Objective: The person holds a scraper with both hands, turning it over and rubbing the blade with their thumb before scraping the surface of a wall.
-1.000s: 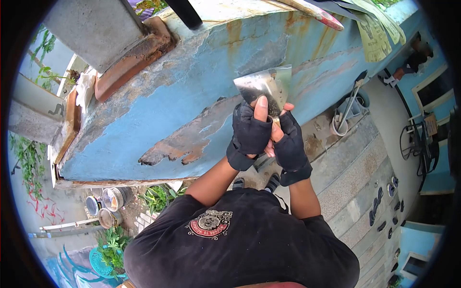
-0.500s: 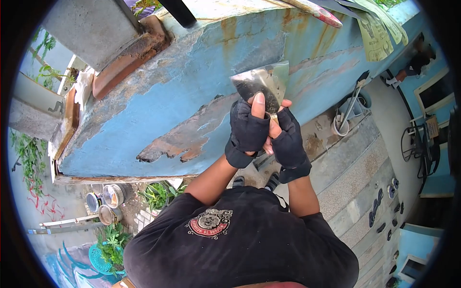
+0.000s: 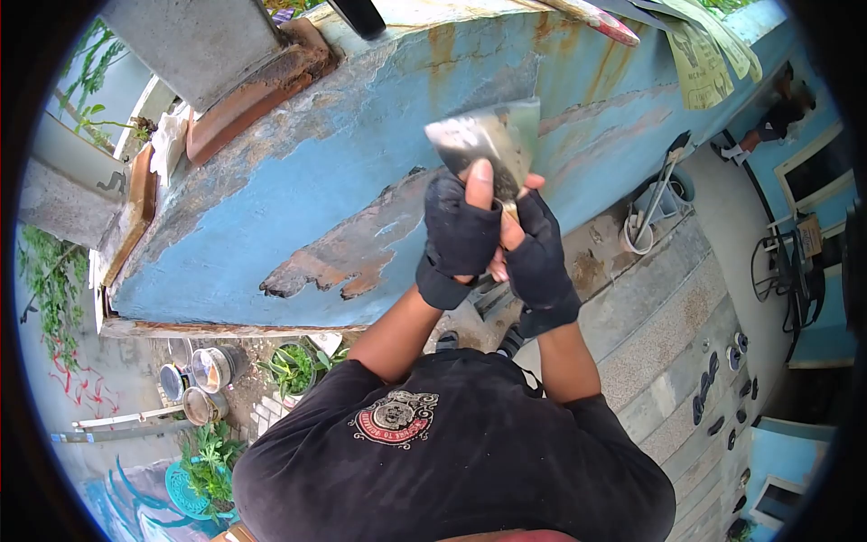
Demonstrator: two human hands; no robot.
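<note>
A wide metal putty knife (image 3: 492, 144), its blade smudged dark, is held up in front of a blue wall (image 3: 352, 217) with peeling paint. My left hand (image 3: 462, 221), in a black fingerless glove, grips it with the thumb lying along the lower blade. Wrapped round the handle just below the blade is my right hand (image 3: 538, 248), gloved the same way. The two hands touch each other, and most of the handle is hidden inside them. Bare grey-brown patches (image 3: 339, 262) show on the wall behind.
Sandpaper sheets (image 3: 700, 68) and a red-edged tool (image 3: 605, 23) lie on the wall's top. Buckets (image 3: 212, 369) and potted plants (image 3: 298, 366) stand lower left. To the right are a bucket (image 3: 637, 237) with long-handled tools, steps, several shoes and another person (image 3: 781, 117).
The putty knife and both hands have shifted slightly up and left, with the blade a little blurred. Both hands keep their grip.
</note>
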